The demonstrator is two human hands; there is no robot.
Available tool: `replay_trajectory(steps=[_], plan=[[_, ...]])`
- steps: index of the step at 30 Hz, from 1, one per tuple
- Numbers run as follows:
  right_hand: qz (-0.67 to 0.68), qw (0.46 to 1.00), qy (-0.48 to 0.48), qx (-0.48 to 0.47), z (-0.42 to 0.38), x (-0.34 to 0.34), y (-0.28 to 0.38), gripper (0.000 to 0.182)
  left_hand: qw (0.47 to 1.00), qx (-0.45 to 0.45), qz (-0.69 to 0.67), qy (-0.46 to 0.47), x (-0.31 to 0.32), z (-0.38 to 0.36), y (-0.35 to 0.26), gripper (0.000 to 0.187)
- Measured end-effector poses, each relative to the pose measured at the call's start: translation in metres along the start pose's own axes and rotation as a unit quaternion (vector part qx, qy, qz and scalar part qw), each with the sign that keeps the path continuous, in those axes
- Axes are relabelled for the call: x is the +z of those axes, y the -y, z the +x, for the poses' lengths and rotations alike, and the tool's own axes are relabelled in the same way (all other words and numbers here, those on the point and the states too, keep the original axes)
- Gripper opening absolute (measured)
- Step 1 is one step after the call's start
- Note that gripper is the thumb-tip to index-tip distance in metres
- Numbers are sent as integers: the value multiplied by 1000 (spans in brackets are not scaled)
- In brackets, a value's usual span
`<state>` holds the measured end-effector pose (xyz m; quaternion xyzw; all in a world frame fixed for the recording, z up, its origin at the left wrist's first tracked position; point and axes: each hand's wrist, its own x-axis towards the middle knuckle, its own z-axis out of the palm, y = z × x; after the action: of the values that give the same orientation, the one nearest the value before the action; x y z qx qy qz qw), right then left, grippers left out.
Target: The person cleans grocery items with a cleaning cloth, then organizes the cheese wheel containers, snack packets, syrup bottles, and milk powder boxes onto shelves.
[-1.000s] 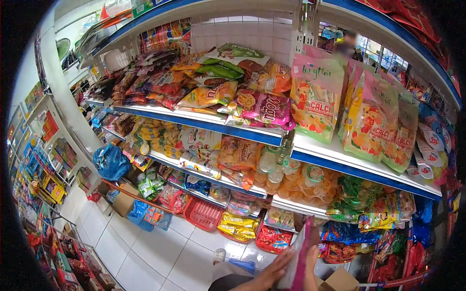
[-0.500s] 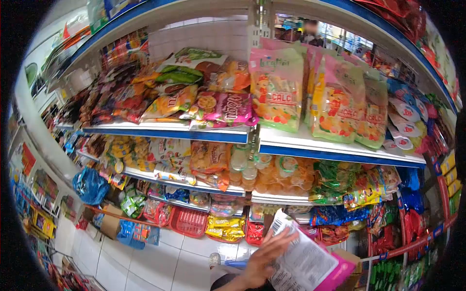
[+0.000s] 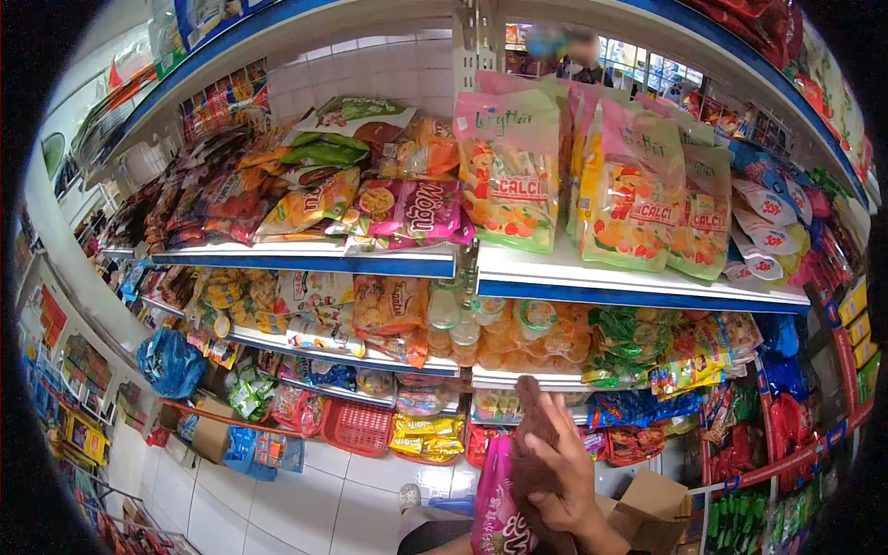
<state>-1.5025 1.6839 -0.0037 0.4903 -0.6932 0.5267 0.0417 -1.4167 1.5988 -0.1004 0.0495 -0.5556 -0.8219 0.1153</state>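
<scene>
At the far left a blue plastic bag [image 3: 169, 363] hangs beside the lower shelves, with a cardboard box [image 3: 211, 435] and a red basket [image 3: 359, 427] on the white tiled floor [image 3: 277, 499] below it. Above them the upper shelf [image 3: 305, 262], edged in blue, carries a heap of mixed snack packets, among them a pink packet [image 3: 412, 211] lying flat near the shelf's right end. Low in the middle, the person holds a pink snack bag [image 3: 499, 509] upright, just in front of the bottom shelves. The left hand is almost wholly hidden behind that bag, so its grip cannot be told. The right hand [image 3: 560, 476] lies against the bag's right side, seen from the back, its grip closed on the bag with fingers [image 3: 546, 416] stretched upward along it. Just right of the hand sits an open carton [image 3: 647, 509]. Higher up and to the right, tall pink and green bags [image 3: 638, 199] stand in a row on the shelf.
</scene>
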Motion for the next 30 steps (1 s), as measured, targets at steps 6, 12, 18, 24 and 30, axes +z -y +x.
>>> replay_trajectory(steps=[6,12,18,24,30], plan=[[-111,993,-22,36,-12,12,-4,59,982,-71,-158,-78,-58,0,-29,53],[21,991,5,134,-30,23,-34,65,979,-68,-168,-97,-67,29,-36,51],[316,888,105,317,-76,27,-76,80,979,-111,-150,-86,-55,41,-23,49],[274,840,86,461,-117,49,-97,75,975,-169,-122,-76,-50,35,-3,47],[295,851,133,414,-117,103,-103,71,967,-218,-99,-93,-54,22,11,45]])
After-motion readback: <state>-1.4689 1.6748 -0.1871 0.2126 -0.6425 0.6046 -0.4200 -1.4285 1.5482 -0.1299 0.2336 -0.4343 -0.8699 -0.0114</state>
